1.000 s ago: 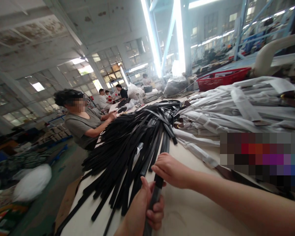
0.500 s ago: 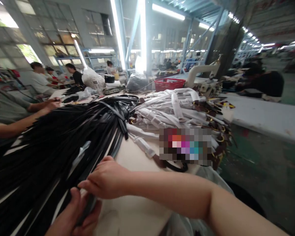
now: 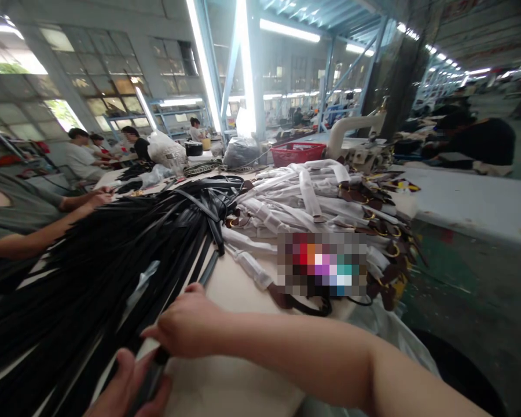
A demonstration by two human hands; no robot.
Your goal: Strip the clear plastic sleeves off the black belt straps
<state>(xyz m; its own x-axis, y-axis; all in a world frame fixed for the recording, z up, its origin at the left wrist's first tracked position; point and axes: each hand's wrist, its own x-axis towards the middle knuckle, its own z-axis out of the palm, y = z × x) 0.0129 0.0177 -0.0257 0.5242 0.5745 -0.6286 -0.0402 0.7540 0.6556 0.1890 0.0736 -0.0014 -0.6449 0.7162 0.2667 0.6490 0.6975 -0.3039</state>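
Note:
A black strap (image 3: 150, 379) runs between my two hands at the bottom of the view. My left hand (image 3: 125, 388), cut off by the lower edge, holds it with the thumb on one side and the fingers curled on the other. Just above, my right hand (image 3: 191, 324) is closed on the same strap, its fingertips mostly hidden. Beyond the right hand a strap stretches up along the edge of a large heap of long black straps (image 3: 113, 255). A scrap of clear plastic (image 3: 143, 282) lies on the heap.
White-wrapped straps (image 3: 282, 202) with brown ends and gold-coloured rings are piled right of the heap on the pale table (image 3: 238, 301). Behind stand a red basket (image 3: 297, 153) and a sewing machine (image 3: 356, 136). A co-worker's hands (image 3: 98, 197) are at the heap's far left.
The view has shifted slightly. My left hand sits a little lower, and the gap between my two hands has widened a bit. Both remain on the strap.

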